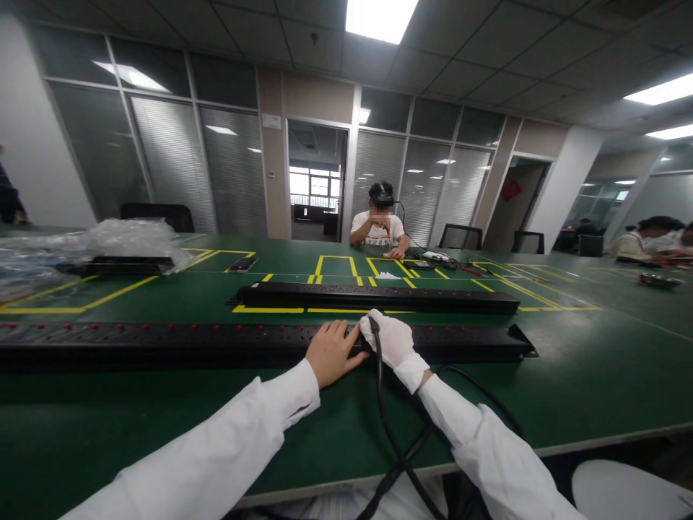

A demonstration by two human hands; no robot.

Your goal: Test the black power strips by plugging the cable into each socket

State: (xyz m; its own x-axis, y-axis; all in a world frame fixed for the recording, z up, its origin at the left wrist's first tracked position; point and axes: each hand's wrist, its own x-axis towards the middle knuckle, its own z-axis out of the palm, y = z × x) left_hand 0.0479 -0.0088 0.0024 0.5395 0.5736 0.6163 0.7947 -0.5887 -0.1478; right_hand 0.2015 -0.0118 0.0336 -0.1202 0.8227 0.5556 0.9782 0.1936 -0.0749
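A long black power strip with a row of small red parts lies across the table in front of me. My left hand, bare, rests on it near the middle with its fingers stretched out. Just right of that, my right hand wears a white glove and grips the end of a thick black power cable at the strip's top face. Whether the cable's plug sits in a socket is hidden by the glove. From there the cable drops over the table's near edge. Behind lies a second black power strip.
Clear plastic wrapping is heaped at the left on the green table. A phone lies beyond the strips, amid yellow tape outlines. A person sits opposite. A pale chair stands at the lower right.
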